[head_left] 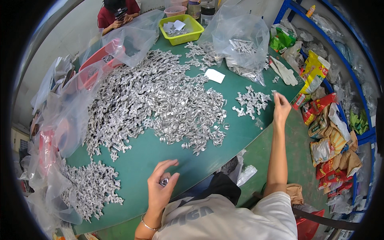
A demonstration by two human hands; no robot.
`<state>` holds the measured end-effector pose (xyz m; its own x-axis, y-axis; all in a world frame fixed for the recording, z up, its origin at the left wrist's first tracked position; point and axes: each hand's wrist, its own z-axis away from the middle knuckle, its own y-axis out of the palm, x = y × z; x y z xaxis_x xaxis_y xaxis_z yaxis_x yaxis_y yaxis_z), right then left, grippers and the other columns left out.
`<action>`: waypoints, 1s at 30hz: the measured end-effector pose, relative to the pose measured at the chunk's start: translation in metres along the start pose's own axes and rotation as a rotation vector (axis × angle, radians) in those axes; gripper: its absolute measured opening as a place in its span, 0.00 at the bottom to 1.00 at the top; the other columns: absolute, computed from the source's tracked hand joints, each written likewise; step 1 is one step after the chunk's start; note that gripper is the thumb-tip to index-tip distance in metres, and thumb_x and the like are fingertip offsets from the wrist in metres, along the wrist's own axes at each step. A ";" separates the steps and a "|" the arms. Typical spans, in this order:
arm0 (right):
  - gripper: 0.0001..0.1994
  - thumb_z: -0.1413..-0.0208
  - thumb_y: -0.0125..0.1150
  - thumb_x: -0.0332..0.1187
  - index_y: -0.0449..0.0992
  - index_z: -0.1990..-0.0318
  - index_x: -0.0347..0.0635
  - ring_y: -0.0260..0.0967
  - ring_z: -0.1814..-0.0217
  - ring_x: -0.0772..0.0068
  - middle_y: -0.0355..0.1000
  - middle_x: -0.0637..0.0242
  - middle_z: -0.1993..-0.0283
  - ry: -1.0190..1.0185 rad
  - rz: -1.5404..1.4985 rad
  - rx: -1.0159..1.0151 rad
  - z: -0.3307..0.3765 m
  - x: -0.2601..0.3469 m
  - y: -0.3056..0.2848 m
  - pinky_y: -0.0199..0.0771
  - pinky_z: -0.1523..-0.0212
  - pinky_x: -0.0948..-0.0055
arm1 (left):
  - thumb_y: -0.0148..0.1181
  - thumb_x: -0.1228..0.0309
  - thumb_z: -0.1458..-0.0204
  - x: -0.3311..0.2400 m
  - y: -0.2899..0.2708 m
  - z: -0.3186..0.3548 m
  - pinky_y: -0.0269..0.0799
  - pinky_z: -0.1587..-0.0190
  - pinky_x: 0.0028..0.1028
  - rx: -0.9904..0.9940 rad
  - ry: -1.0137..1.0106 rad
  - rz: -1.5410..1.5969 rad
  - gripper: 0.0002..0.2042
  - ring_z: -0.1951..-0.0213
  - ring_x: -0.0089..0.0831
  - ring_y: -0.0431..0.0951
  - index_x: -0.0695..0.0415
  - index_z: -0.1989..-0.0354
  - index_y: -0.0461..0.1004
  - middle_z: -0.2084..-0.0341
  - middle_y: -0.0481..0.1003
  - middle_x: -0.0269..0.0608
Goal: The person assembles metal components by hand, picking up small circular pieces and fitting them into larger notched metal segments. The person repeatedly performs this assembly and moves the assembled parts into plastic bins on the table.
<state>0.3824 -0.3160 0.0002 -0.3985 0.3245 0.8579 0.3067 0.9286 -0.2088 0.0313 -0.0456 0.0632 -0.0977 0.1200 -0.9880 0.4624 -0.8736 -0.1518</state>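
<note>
Held the left grip point(161, 184) above the near side of the green counter point(144, 150), with curved fingers and the thumb set apart. Cradled a shiny metal part point(164, 181) loosely inside, partly hidden by the thumb. Extended the right grip point(280, 103) to the right-hand edge of the counter, with fingertips drawn together. Pinched a small metal piece point(274, 92) there; could not tell its exact shape.

Found a small cluster of silvery parts point(253, 101) just left of the right grip. Located a heap of bright curved parts point(188, 108) at mid-counter, ahead of the left grip, touching a broad heap of darker grey castings point(124, 92) on its left. Located a further heap of grey parts point(94, 188) at the near left, beside clear plastic sheeting point(74, 132).

Observed a white card point(215, 76) beyond the bright heap, a clear bag point(244, 44) of metal parts to its right, and a pale glove point(284, 73) past the bag. Noted a yellow-green basin point(182, 40) at the far end, containing paper and metal pieces.
</note>
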 end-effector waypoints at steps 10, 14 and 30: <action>0.11 0.54 0.60 0.35 0.75 0.62 0.42 0.67 0.58 0.57 0.72 0.58 0.63 -0.071 0.874 -0.114 -0.082 -0.077 0.004 0.65 0.59 0.60 | 0.55 0.84 0.56 0.005 0.004 -0.005 0.55 0.78 0.12 -0.014 -0.068 -0.044 0.15 0.81 0.10 0.55 0.62 0.57 0.71 0.61 0.70 0.38; 0.10 0.51 0.55 0.29 0.72 0.60 0.37 0.63 0.60 0.61 0.69 0.59 0.63 -0.332 0.466 0.041 -0.013 0.015 0.025 0.61 0.57 0.65 | 0.55 0.84 0.55 0.010 0.004 -0.005 0.56 0.78 0.13 -0.034 -0.098 -0.067 0.15 0.81 0.11 0.57 0.61 0.57 0.71 0.61 0.70 0.38; 0.07 0.57 0.59 0.24 0.72 0.68 0.35 0.62 0.62 0.57 0.67 0.59 0.66 -0.421 0.177 0.739 0.155 0.121 0.068 0.62 0.60 0.65 | 0.53 0.80 0.51 0.022 0.002 -0.006 0.61 0.80 0.15 0.055 -0.382 0.262 0.14 0.79 0.15 0.66 0.62 0.54 0.69 0.64 0.70 0.35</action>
<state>0.2209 -0.1859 0.0167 -0.7291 0.3794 0.5696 -0.1877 0.6894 -0.6996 0.0351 -0.0421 0.0413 -0.3059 -0.2813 -0.9095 0.4683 -0.8763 0.1135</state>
